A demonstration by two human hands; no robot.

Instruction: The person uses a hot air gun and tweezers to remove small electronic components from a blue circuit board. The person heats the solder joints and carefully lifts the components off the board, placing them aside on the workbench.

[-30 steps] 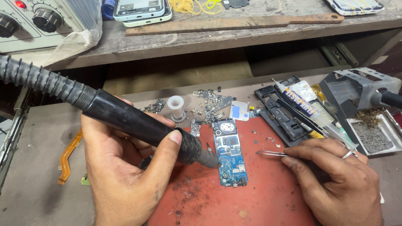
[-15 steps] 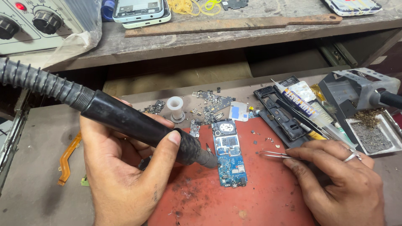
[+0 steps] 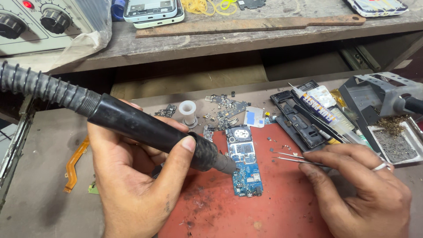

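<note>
My left hand (image 3: 136,185) is wrapped closed around a thick black hot-air wand (image 3: 150,130). The wand runs on a slant from upper left, where its ribbed hose (image 3: 42,86) comes in, down to lower right, where its nozzle tip sits just above or touching the blue circuit board (image 3: 244,165); I cannot tell which.

The board lies on a red work mat (image 3: 282,207) on the counter (image 3: 39,198), roughly midway between my hands. Its long axis runs away from me, the end with a round metal part farthest, the connector end nearest.

My right hand (image 3: 361,194) rests on the mat to the right of the board, fingers pinched shut on thin metal tweezers (image 3: 293,158). The tweezers lie nearly level, their points aimed left toward the board's right edge and stopping a little short of it.

So the left hand's tool is the nearer one, already at the board's left middle, while the tweezer tips wait apart on the opposite side.

Behind the board lie small loose parts, a white spool (image 3: 188,112) and a black phone frame (image 3: 299,119).
</note>
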